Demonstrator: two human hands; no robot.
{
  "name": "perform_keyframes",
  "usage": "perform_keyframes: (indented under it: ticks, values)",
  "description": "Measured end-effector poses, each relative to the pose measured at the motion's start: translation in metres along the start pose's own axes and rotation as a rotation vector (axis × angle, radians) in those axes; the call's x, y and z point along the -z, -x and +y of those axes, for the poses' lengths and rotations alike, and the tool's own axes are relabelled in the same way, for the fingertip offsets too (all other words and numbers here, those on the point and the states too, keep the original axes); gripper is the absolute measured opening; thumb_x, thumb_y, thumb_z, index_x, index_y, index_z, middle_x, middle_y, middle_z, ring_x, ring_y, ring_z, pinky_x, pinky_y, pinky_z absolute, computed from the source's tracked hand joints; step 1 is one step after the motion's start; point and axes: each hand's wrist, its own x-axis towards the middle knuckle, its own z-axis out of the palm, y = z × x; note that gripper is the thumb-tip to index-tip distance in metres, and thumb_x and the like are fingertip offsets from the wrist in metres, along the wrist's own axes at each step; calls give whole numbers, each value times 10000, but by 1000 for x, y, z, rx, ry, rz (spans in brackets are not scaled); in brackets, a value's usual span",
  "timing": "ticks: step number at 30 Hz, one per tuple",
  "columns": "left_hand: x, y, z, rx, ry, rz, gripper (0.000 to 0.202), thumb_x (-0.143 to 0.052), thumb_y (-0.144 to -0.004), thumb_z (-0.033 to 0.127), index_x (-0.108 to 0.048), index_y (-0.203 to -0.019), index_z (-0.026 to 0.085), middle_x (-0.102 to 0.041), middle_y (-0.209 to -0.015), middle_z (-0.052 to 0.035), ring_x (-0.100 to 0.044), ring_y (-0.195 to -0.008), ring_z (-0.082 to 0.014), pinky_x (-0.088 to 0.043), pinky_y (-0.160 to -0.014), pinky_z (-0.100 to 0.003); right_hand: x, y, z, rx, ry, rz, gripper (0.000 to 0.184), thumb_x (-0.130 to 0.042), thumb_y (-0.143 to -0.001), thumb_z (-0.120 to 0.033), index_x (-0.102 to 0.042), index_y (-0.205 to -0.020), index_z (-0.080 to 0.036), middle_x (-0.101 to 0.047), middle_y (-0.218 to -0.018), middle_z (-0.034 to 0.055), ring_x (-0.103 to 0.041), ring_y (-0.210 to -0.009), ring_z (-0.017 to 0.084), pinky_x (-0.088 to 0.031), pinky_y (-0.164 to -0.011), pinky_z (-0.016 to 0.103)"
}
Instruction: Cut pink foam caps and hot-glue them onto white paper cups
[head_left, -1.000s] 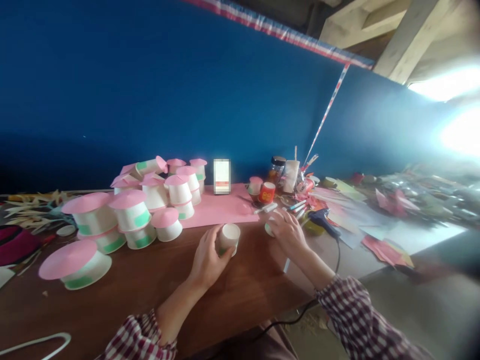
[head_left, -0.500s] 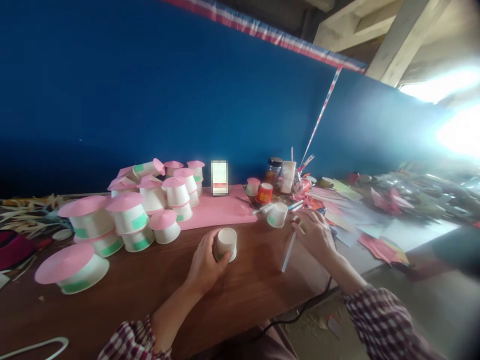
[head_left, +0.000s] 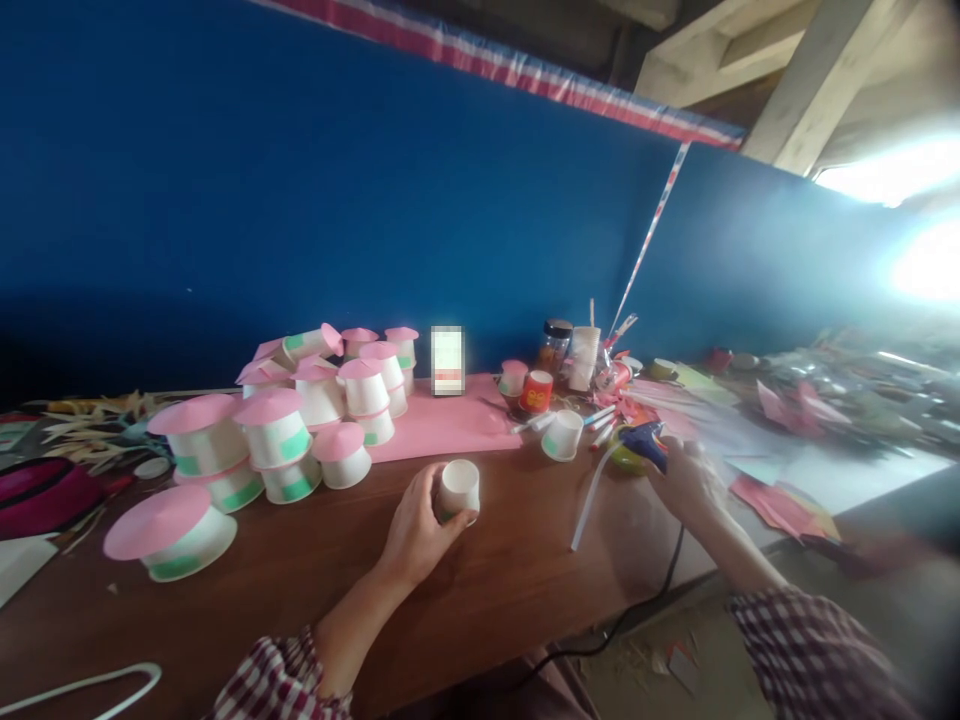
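My left hand is wrapped round a small white paper cup, just above the brown table. The cup's round end faces up toward me. At the right, my right hand is closed on a dark blue glue gun, partly hidden by the fingers. Under the gun is a yellow-green round thing. A translucent glue stick reaches from beside it toward the front of the table. Another white cup with a green patch stands between my hands, farther back.
Several cups with pink cone tops are stacked on the left. Behind lie a pink sheet, a phone-like bright screen, a red cup and markers. A black cord hangs at the front edge. Paper scraps lie right.
My right hand has moved right and toward me, and now grips the blue glue gun. My left hand still holds the cup, tilted slightly differently. The view has shifted a little.
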Motion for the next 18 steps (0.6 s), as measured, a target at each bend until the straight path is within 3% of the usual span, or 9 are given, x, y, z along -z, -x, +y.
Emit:
perform_keyframes:
  ticks: [7,13,15,18]
  values:
    - [0,-1,-1,7,-52,0,549,-680,-695,402,-470,-1156,189,-588,-1153,-116,-584,-1062,-283,-489,-876,-432,-1,-4,-2,-49,6,-32,379,-472,-852,-408,-494,-1081,-106,-576,-984,171,-594,-884,297,-410,-642,335]
    - [0,-2,-3,-17,-58,5,551,-669,-703,413,-464,-1161,185,-592,-1147,-120,-588,-1056,-285,-488,-878,-437,-13,-8,8,-124,-120,-144,324,-405,-885,-354,-465,-1088,-108,-620,-843,153,-610,-729,270,-388,-588,336]
    - [0,-2,-3,-23,-62,11,544,-666,-703,409,-470,-1157,183,-593,-1146,-123,-587,-1056,-288,-487,-880,-443,-16,-8,14,-155,-172,-98,315,-403,-880,-350,-475,-1084,-121,-616,-862,147,-600,-735,262,-388,-593,334]
    - [0,-1,-2,-12,-63,8,536,-665,-702,405,-477,-1151,181,-598,-1141,-118,-592,-1044,-281,-492,-871,-437,-16,-3,19,-165,-313,76,357,-414,-866,-343,-456,-1150,-131,-601,-941,140,-580,-759,245,-403,-632,345]
